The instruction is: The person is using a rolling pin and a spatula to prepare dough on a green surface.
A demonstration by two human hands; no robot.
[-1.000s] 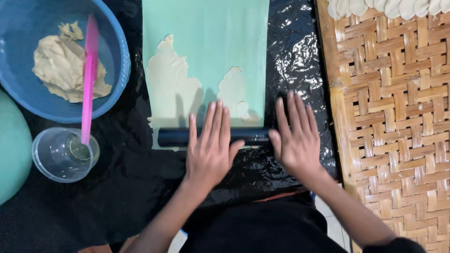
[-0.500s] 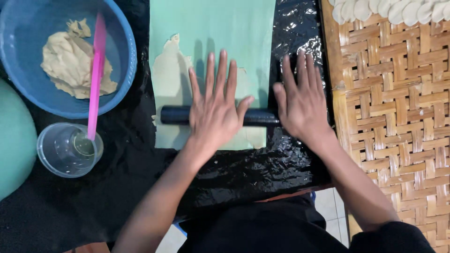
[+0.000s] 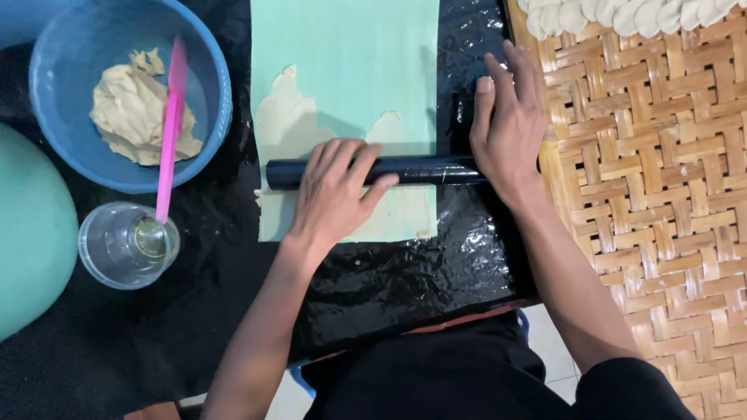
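Lying under both hands' fingers (image 3: 354, 159): rolling pin (image 3: 424, 169).

Rolling pin (image 3: 420, 169) across dough sheet (image 3: 292, 128) at centre; bowl (image 3: 210, 117) holding spatula (image 3: 171, 132) far left, cup (image 3: 117, 249) nearer; woven tray (image 3: 654, 194) right.

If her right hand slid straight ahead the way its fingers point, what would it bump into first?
The right hand points up the picture along the black plastic sheet. Its path looks free there; the pale dough pieces on the woven mat lie slightly to its right, probably missed.
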